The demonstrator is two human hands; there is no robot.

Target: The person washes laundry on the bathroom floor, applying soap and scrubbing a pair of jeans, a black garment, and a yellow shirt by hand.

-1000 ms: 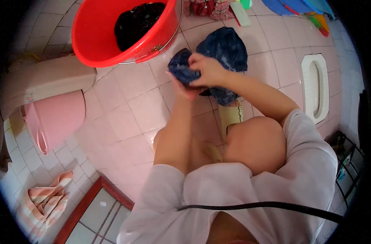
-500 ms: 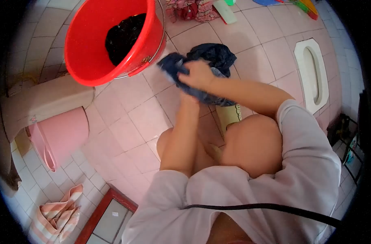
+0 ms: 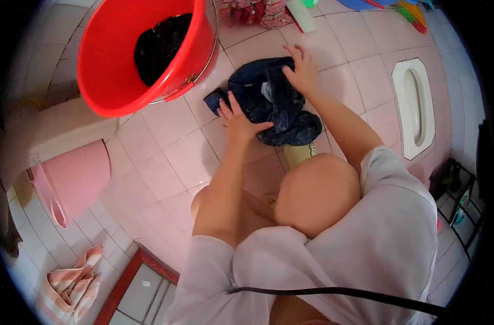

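Observation:
A dark blue garment [image 3: 268, 89], which looks like denim, lies bunched on the pink tiled floor [image 3: 176, 151] in front of my knees. A small pale patch shows near its middle. My left hand [image 3: 240, 122] rests at the garment's left side, fingers spread, with the thumb reaching over the cloth. At its upper right edge is my right hand [image 3: 301, 67], its fingers apart and partly over the fabric. Neither hand grips the cloth. Part of a pale yellow slipper [image 3: 300, 154] shows beneath the garment's near edge.
Upper left stands a red bucket [image 3: 108, 59] with dark wet-looking cloth [image 3: 163, 49] inside. A pink bucket [image 3: 76, 176] is at left. A squat toilet [image 3: 401, 108] lies to the right. Red patterned cloth [image 3: 252, 12] and a pale green brush-like object [image 3: 301, 15] lie at the top.
Half a second ago both hands held the garment bunched up together. Now it lies spread wider on the floor, and my hands have moved apart with opened fingers.

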